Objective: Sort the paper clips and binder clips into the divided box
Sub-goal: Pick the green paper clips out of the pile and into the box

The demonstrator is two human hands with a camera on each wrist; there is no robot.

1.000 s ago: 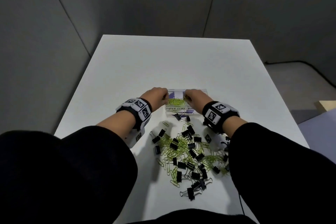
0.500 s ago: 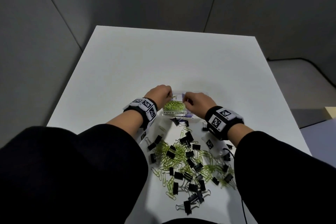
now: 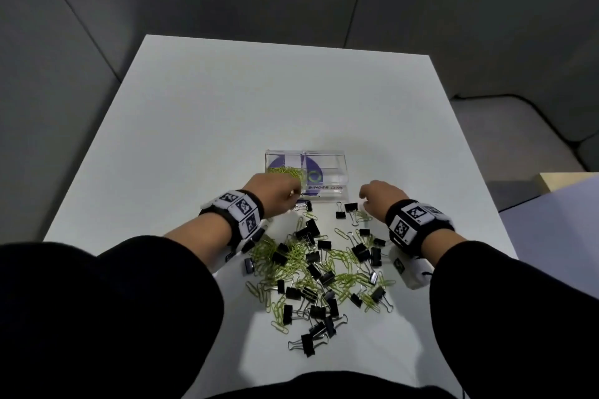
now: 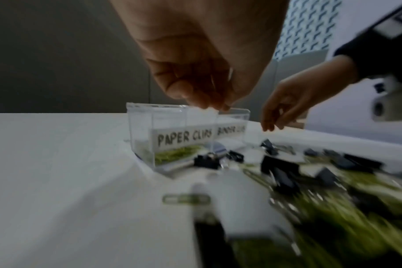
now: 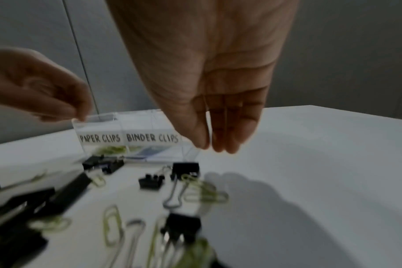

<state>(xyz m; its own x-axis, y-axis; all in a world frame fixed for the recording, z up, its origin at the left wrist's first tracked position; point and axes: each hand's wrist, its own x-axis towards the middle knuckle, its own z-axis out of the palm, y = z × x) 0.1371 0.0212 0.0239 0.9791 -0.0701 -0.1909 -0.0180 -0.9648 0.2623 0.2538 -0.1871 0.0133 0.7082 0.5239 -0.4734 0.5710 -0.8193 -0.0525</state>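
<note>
Starting from the table (image 3: 201, 100), take the clear box (image 3: 324, 160) as your landmark: green paper clips (image 3: 287, 171) lie in its left half, while the binder side looks empty. The mixed pile (image 3: 321, 269) spreads on your side of it. Your right hand (image 3: 381, 196), fingers loosely curled and holding nothing, hangs right of the box, nearest one binder clip (image 5: 186, 168) (its wire handles point back toward you). Your left hand (image 3: 275, 194) hovers at the box's front-left; I cannot tell whether its bunched fingers (image 4: 195, 98) pinch anything.
</note>
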